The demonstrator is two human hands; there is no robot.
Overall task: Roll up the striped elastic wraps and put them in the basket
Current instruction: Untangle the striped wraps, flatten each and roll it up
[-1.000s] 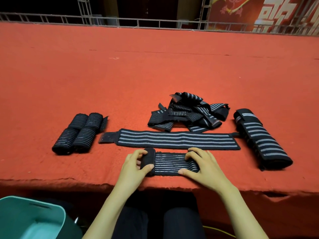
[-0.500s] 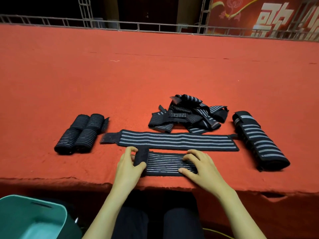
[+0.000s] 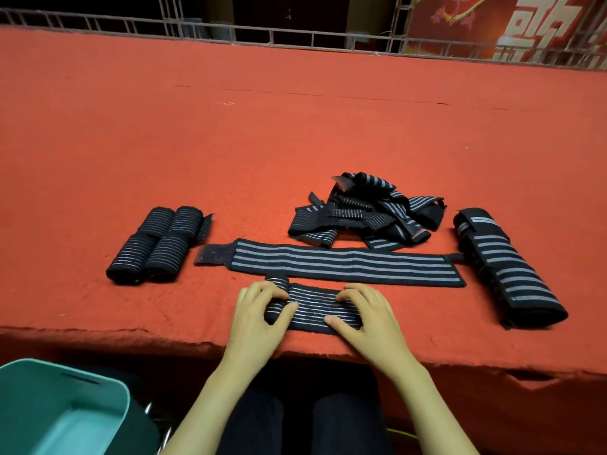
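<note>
1. The red-covered table (image 3: 295, 126) fills most of my view, with its near edge just above the person's lap.
2. A teal basket (image 3: 39, 389) sits below the table edge at lower left, well apart from the wraps.
3. A long flat wrap (image 3: 345, 266) lies stretched left to right across the table, just beyond the hands.
4. A wide rolled wrap (image 3: 505, 274) lies at the right, angled toward the near edge, close to the flat wrap's right end.
5. A loose pile of wraps (image 3: 368, 215) sits tangled behind the flat wrap.
6. A cluster of small rolled wraps (image 3: 157, 246) lies side by side at the left; I cannot tell how many.
7. The partly rolled wrap (image 3: 315, 307) lies near the table's front edge, its left end wound into a small roll and the rest flat.
8. The left hand (image 3: 256, 313) grips that roll, fingers over it and thumb underneath.
9. The right hand (image 3: 364, 316) rests spread on the flat right end, pressing it down.
</note>
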